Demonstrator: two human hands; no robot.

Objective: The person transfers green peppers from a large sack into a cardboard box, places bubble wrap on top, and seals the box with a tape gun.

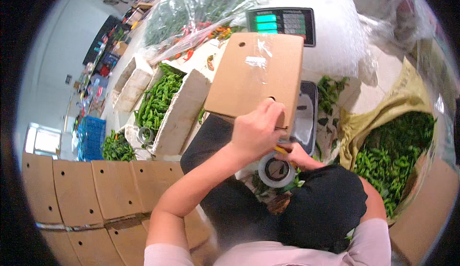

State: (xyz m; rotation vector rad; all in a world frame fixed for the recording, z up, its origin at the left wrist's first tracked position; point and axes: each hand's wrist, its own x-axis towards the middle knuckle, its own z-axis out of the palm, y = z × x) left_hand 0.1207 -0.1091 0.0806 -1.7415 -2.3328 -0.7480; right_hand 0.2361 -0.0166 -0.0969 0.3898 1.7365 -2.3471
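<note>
A closed cardboard box [258,75] with round holes and strips of tape on its top sits tilted before me. My left hand [257,127] grips its near edge, the fingers bent at the hole close to that edge. Just below, my right hand [302,156] is closed around a narrow yellow object [283,150], mostly hidden by the fingers; its kind is unclear. Beside that hand is a roll of clear tape [276,170]. A scale's metal platform [303,122] shows past the box's right side, and its lit display [280,25] stands beyond the box.
Left of the box, a white foam box [183,111] holds green peppers [161,97]. Stacked cardboard boxes [115,187] stand at lower left. On the right, a yellow woven sack [388,97] spills green peppers [391,172]. Clear plastic bags [201,7] of peppers lie at the back.
</note>
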